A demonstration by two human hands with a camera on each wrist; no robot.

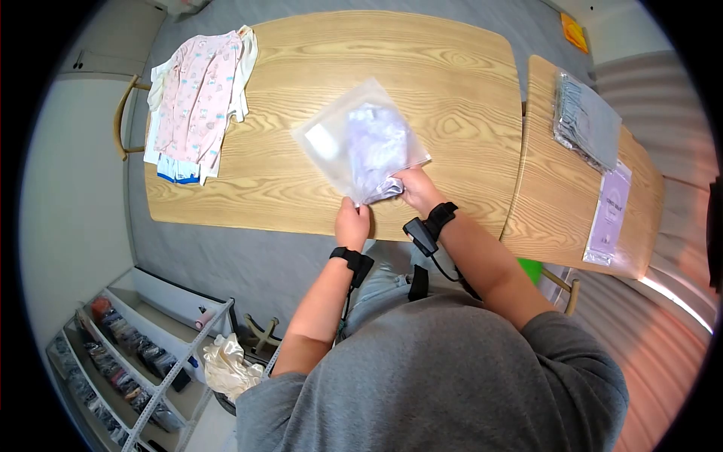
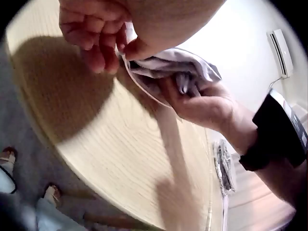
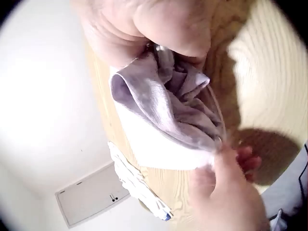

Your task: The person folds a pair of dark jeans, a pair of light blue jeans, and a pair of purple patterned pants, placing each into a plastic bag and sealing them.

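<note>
A frosted clear zip bag (image 1: 331,167) lies on the wooden table with a folded lilac garment (image 1: 374,143) inside it. The bag's mouth faces me, and some of the garment's crumpled fabric (image 3: 156,101) bulges out there. My left hand (image 1: 352,224) pinches the edge of the mouth at its left corner between thumb and fingers, as the right wrist view shows. At the right side of the mouth, my right hand (image 1: 419,190) grips the bunched fabric, its fingertips hidden in the folds.
Pink printed and white clothes (image 1: 197,105) lie stacked at the table's left end. On the side table at right are a packed grey garment (image 1: 591,120) and a purple package (image 1: 610,215). Shelves (image 1: 143,354) with packed items stand at lower left, beside cream fabric (image 1: 230,368).
</note>
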